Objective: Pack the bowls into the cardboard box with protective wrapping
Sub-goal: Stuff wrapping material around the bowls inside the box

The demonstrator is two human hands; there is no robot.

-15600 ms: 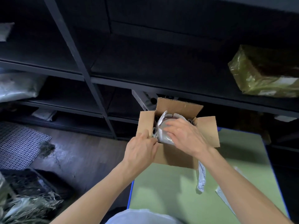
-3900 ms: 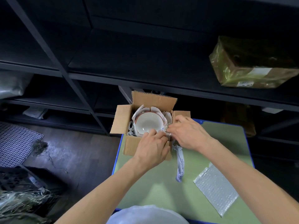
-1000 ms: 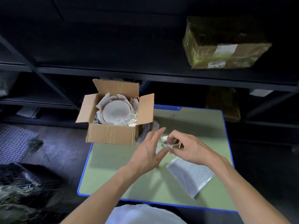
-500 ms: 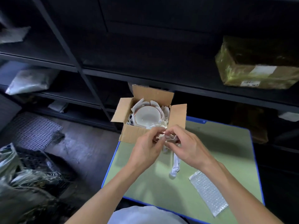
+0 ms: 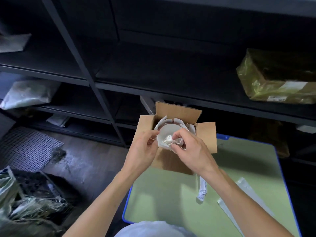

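One white bowl (image 5: 169,131) shows in the cardboard box (image 5: 206,135), mouth up. A collar of paper wrapping (image 5: 160,124) stands between its rim and the box walls. Treat the bowl as glazed ceramic: rigid, smooth, fairly heavy for its size and liable to chip at the rim. Any lift is best taken at two opposite points of the rim or from beneath, never by the paper alone. The paper looks light and soft and holds a crease, so it packs by pressing. The right hand (image 5: 193,153) pinches a crumpled paper wad (image 5: 170,141) between thumb and curled fingers at the bowl's near edge — probably filler for the cavity. The left hand (image 5: 144,149), fingers curled, appears to pinch the collar's left edge. All box flaps stand open. The box sits at the far left corner of a green table (image 5: 171,199). On the table a twisted paper strip (image 5: 202,188) trails just in front of the box, and a bubble-wrap sheet (image 5: 247,186) lies partly under the right forearm.
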